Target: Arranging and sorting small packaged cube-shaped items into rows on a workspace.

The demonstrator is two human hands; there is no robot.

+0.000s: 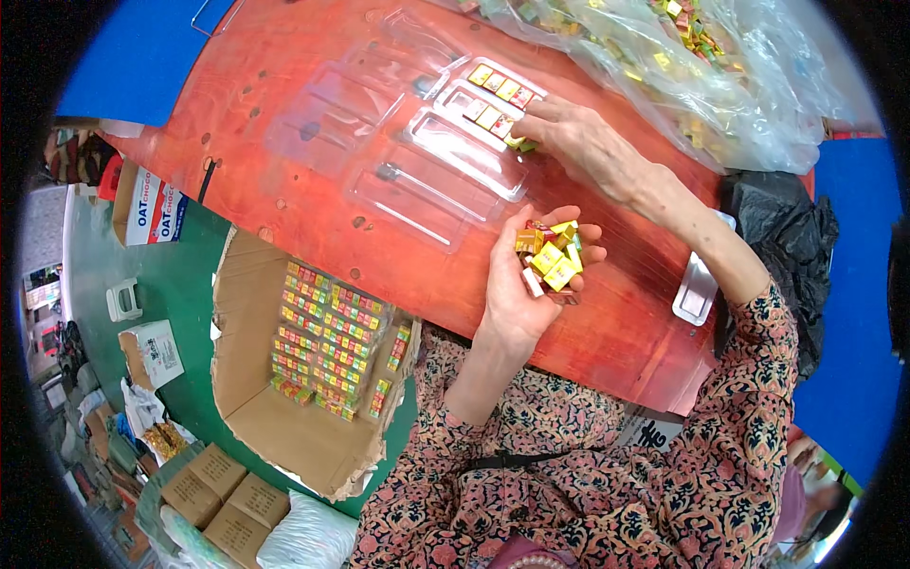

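Note:
My left hand (512,284) is turned palm up and cupped around a heap of small candy-sized boxes (550,258), mostly yellow with a few red and one white side showing. Beyond it, my right hand (569,137) reaches over a clear plastic blister tray (466,99), its fingers bent down at the near right end. A small yellow-green box (522,144) shows under those fingertips, at the end of a row. Two rows of similar little boxes (500,85) lie in the tray's slots. My fingers partly hide the tray's right end.
Empty clear trays (408,194) spread over the red wooden table (275,57). A large clear bag (692,85) of small boxes lies at the far right, near a black plastic bag (782,256). Below the table's left edge, a cardboard carton (251,284) holds filled packs.

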